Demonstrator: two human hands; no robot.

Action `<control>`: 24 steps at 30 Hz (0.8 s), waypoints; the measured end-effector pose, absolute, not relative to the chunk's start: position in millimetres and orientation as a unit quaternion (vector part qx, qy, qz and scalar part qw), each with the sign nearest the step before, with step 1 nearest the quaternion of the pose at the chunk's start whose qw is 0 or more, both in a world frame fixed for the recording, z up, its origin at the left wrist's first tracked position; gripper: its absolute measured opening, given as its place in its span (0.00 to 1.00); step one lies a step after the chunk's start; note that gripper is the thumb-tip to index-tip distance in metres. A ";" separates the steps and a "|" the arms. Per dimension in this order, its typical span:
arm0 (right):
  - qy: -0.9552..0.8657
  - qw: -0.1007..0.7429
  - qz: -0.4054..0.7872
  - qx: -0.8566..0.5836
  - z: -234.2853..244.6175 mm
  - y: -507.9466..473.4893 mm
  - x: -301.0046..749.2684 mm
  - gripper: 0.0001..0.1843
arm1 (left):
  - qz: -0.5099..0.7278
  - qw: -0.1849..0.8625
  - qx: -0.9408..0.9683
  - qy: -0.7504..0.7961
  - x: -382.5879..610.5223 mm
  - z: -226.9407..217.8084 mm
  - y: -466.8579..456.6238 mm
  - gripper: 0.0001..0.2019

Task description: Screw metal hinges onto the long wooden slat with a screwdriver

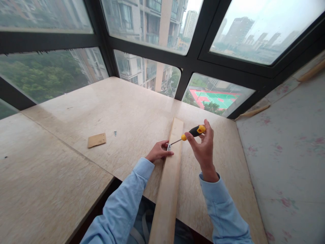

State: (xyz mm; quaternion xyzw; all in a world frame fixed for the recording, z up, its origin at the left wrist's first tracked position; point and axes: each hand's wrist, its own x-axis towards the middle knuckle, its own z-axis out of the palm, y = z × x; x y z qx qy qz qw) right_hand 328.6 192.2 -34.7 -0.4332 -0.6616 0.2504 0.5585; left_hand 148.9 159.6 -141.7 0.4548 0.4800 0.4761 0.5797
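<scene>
A long pale wooden plank [169, 183] lies across the stone ledge and sticks out over its near edge. My left hand [159, 151] pinches a small metal bracket [169, 147] against the plank's left side, thumb and fingers on either end of it. In my right hand [204, 149] is a screwdriver [194, 132] with a black and yellow handle, fingers closed round the handle. Its shaft slants down to the left, and the tip meets the bracket. Whether a screw sits under the tip is too small to tell.
On the ledge [76, 108] to the left lie a small tan rectangular board [96, 140] and a few small screws [115, 133]. Dark-framed windows [149, 44] close off the far side. A floral-papered wall [284, 162] stands at the right.
</scene>
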 end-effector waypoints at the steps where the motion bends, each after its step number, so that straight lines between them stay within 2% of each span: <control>1: -0.654 0.562 0.229 -0.452 -35.1 192.7 328.5 0.45 | 0.476 0.577 0.456 0.482 148.9 -141.4 159.6 0.33; 4: -0.640 0.572 0.263 -0.442 -34.6 192.4 327.7 0.42 | 0.476 0.571 0.455 0.490 149.2 -141.5 160.2 0.33; 8: -0.670 0.555 0.339 -0.357 -31.2 189.6 329.1 0.45 | 0.478 0.580 0.443 0.490 149.8 -141.3 160.1 0.35; 13: -0.650 0.557 0.240 -0.457 -30.2 190.9 330.7 0.49 | 0.478 0.587 0.439 0.483 149.8 -140.1 159.2 0.35; 17: -0.634 0.577 0.293 -0.423 -29.2 190.8 329.6 0.47 | 0.480 0.575 0.440 0.495 149.9 -140.8 159.9 0.36; 20: -0.665 0.553 0.349 -0.360 -27.0 188.7 330.8 0.46 | 0.479 0.577 0.438 0.496 150.0 -139.6 159.5 0.35; 24: -0.657 0.553 0.280 -0.429 -26.1 189.6 333.4 0.49 | 0.483 0.577 0.434 0.495 150.2 -137.8 158.3 0.36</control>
